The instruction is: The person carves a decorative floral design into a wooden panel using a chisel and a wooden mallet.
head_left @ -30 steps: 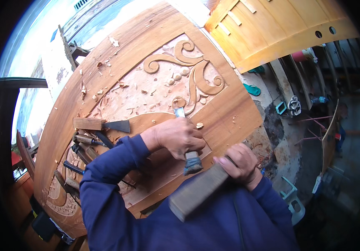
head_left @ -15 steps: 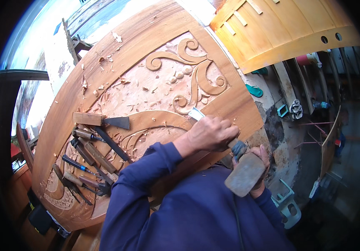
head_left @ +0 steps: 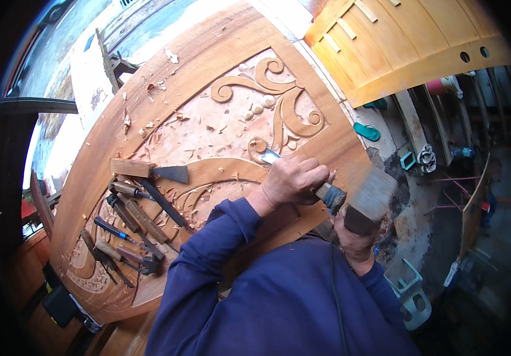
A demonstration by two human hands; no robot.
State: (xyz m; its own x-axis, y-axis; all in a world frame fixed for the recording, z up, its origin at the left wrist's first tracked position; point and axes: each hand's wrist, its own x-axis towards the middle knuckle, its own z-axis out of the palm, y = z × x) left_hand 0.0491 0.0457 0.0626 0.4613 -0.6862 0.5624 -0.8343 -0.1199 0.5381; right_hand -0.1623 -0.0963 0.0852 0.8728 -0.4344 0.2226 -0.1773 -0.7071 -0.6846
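My left hand [head_left: 295,181] is closed around a chisel [head_left: 332,197] with a taped handle end. The chisel's blade points to the upper left, near a scroll of the carved wooden panel [head_left: 341,155]. In my right hand [head_left: 356,242] is a blocky wooden mallet [head_left: 374,196], blurred, with its head raised just right of the chisel's handle end. Leaf scrolls and a row of round beads stand in relief on the panel. Wood chips [head_left: 209,127] lie scattered over its recessed ground.
Several chisels [head_left: 113,230] and a wooden-handled broad blade [head_left: 169,173] lie on the panel's left part. A yellowish wooden door [head_left: 409,53] stands at the upper right. Below it are a green sandal [head_left: 366,132] and a pale green plastic chair [head_left: 415,302].
The mallet has swung up and to the right, away from my body. My left hand and the chisel have shifted slightly left. The whole view has moved a little.
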